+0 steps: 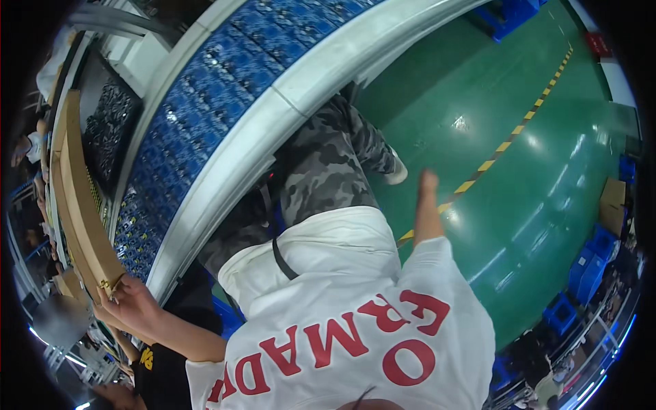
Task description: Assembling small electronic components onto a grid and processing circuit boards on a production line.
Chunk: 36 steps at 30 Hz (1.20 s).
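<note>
My left hand (139,307) is raised at the near end of a long brown cardboard box (82,219), its fingers closed there. A small yellowish piece (106,285) shows at the fingertips, too small to name. Whether the fingers grip the box edge too, I cannot tell. My right hand (428,181) hangs out to the side above the green floor, touching nothing that shows; its fingers cannot be made out.
A blue patterned work surface (205,89) with a white rim (225,178) curves past my legs. A black tray (113,123) lies beyond it. Yellow-black tape (504,145) crosses the green floor. Blue bins (586,273) stand far right. Another person's black sleeve (154,369) is nearby.
</note>
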Tool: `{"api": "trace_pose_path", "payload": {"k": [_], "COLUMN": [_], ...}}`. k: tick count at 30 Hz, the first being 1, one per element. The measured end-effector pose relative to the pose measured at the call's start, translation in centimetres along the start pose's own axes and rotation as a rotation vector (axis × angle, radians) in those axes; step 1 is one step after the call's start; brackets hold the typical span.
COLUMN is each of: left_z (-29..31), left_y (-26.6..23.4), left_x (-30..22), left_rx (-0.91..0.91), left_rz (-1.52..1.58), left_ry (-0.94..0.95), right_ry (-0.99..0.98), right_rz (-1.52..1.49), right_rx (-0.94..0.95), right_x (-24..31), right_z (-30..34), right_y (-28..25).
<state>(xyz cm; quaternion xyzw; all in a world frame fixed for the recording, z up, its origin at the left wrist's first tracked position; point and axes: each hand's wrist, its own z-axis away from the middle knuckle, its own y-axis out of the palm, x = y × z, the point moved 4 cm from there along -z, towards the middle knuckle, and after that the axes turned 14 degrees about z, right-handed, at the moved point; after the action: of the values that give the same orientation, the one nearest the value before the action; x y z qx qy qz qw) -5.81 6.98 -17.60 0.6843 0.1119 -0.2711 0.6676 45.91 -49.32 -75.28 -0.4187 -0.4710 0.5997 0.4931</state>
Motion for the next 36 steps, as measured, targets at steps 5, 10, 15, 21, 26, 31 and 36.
{"api": "trace_pose_path", "payload": {"k": [5,10,15,21,26,31,36], "left_z": [0.4,2.3,3.3,0.9,1.0,1.1,1.7], "left_y": [3.8,6.5,7.0,6.7,7.5,8.6,8.3], "left_x": [0.9,1.3,0.5,2.6,3.9,3.7,4.9], "left_rx": [0.086,0.034,0.068,0.172,0.097,0.079,0.039], "left_rz": [-0.129,-0.228,-0.269,-0.138,-0.276,-0.285,-0.368], "left_ry": [-0.026,0.177,0.183,-0.044,0.106,0.158,0.265], "right_ry": [-0.356,0.436,0.295,0.392,0.311,0.396,0.378], "right_rz": [-0.054,-0.577,-0.652,-0.596,-0.579,-0.497,-0.577], "right_rx": [0.274,0.459,0.493,0.636,0.437,0.596,0.547], "right_x": [10.9,16.7,20.7,17.8,20.6,20.6,20.9], "right_z": [2.6,2.7,4.6,3.9,7.7,7.1,8.0], "right_y": [7.4,3.8,-3.8,3.3,2.2,1.6,1.8]}}
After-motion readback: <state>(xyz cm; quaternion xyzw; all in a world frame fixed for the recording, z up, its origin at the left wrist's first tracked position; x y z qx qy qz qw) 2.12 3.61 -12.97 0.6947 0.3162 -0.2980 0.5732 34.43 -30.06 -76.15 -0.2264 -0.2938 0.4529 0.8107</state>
